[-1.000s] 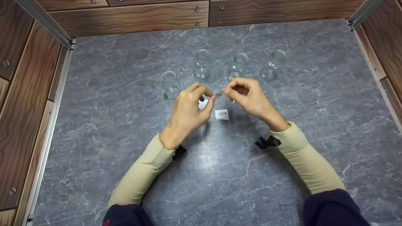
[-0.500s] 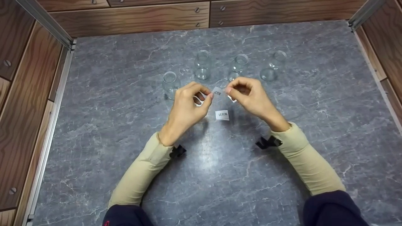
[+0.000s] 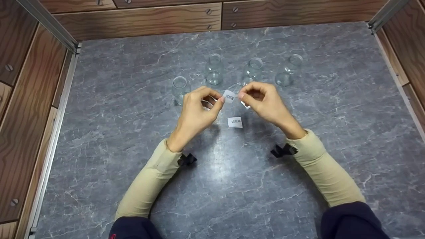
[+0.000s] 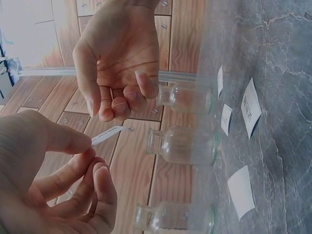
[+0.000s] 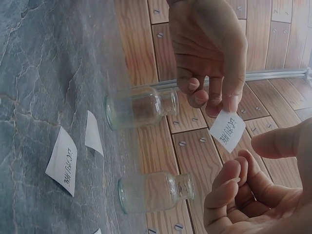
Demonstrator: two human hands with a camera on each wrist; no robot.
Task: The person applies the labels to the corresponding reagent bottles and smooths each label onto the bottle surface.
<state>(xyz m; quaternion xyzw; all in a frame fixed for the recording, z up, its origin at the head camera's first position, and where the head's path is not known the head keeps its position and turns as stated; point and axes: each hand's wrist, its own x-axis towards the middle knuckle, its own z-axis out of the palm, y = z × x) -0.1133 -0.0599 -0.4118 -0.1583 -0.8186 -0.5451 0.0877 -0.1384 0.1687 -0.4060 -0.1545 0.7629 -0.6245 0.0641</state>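
My left hand (image 3: pixel 199 106) pinches a small white paper label (image 3: pixel 229 96) by its edge between thumb and forefinger. Dark printed characters on it face up, and the right wrist view shows the label (image 5: pixel 228 130) hanging above the table. Close by on its right is my right hand (image 3: pixel 264 99), fingers loosely bent. In the right wrist view its thumb (image 5: pixel 275 144) stands apart from the fingers, with nothing visible between them. A printed label (image 3: pixel 235 122) lies on the table below the hands. Another label (image 3: pixel 245 105) is mostly hidden behind the right hand.
Several clear glass bottles stand beyond the hands: one at left (image 3: pixel 181 88), one behind (image 3: pixel 214 71), one partly covered by the right hand (image 3: pixel 253 69) and one farther right (image 3: pixel 289 71). A blank-looking label (image 4: pixel 241 191) lies on the grey marbled table. Wood-patterned panels (image 3: pixel 139 21) enclose it.
The held label has turned from nearly edge-on to face up, showing its print. My left hand has shifted slightly left; the right hand has barely moved.
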